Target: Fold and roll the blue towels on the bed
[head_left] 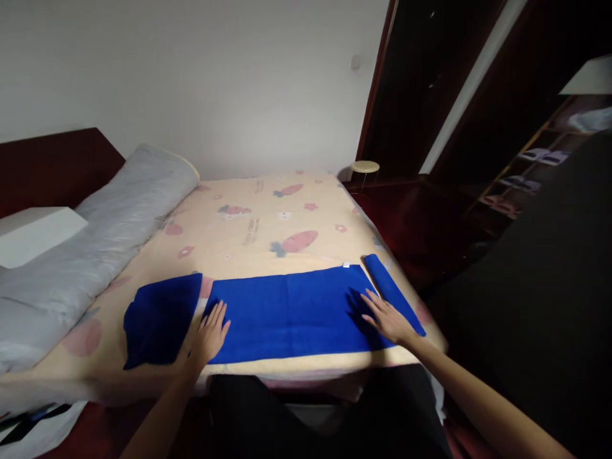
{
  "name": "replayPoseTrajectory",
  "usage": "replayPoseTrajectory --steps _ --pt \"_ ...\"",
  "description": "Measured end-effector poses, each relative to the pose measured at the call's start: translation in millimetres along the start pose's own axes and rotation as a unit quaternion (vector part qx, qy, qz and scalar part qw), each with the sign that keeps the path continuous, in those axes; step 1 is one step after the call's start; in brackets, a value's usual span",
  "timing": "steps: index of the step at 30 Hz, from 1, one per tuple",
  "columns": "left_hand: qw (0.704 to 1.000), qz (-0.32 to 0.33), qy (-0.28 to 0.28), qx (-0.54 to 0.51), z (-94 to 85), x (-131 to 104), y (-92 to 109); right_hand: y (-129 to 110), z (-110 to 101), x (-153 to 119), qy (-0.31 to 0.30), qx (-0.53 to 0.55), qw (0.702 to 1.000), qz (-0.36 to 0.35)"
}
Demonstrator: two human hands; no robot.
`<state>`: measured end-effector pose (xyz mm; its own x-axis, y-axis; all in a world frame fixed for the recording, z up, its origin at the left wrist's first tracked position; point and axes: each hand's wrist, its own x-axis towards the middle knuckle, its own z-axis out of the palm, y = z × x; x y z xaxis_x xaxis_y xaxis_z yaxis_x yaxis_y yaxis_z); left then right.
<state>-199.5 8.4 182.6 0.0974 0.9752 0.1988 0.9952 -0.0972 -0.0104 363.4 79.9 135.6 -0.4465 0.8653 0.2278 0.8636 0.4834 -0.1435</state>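
Observation:
A blue towel (287, 312) lies spread flat near the front edge of the bed, with a small white tag on its far right corner. My left hand (211, 335) rests at the towel's left end, fingers stretched out. Over the right end is my right hand (388, 317), its fingers spread and casting a shadow on the cloth; whether it touches the fabric I cannot tell. A rolled blue cloth (393, 293) lies just beyond the right end. To the left of my left hand sits another blue cloth (162, 322), loosely laid and uneven at its edges.
The bed (248, 223) has a cream sheet with a carrot print. Grey bedding (124, 204) and a white box-like object (41, 234) lie along its left side. Beyond the bed stand a round stool (364, 167) and a rack with shoes (533, 155).

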Motion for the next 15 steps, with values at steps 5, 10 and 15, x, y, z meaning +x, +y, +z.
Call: replayPoseTrajectory --steps 5,10,15 --pt "0.990 -0.125 -0.065 0.010 72.4 -50.7 -26.1 19.8 71.5 -63.0 0.012 -0.039 0.999 0.019" --pt "0.989 -0.136 -0.054 0.004 94.1 -67.3 -30.1 12.1 70.2 -77.6 0.012 -0.052 0.998 0.042" --pt "0.986 -0.161 0.015 -0.042 62.8 -43.0 -33.2 8.6 68.9 -74.2 0.014 -0.049 0.998 0.046"
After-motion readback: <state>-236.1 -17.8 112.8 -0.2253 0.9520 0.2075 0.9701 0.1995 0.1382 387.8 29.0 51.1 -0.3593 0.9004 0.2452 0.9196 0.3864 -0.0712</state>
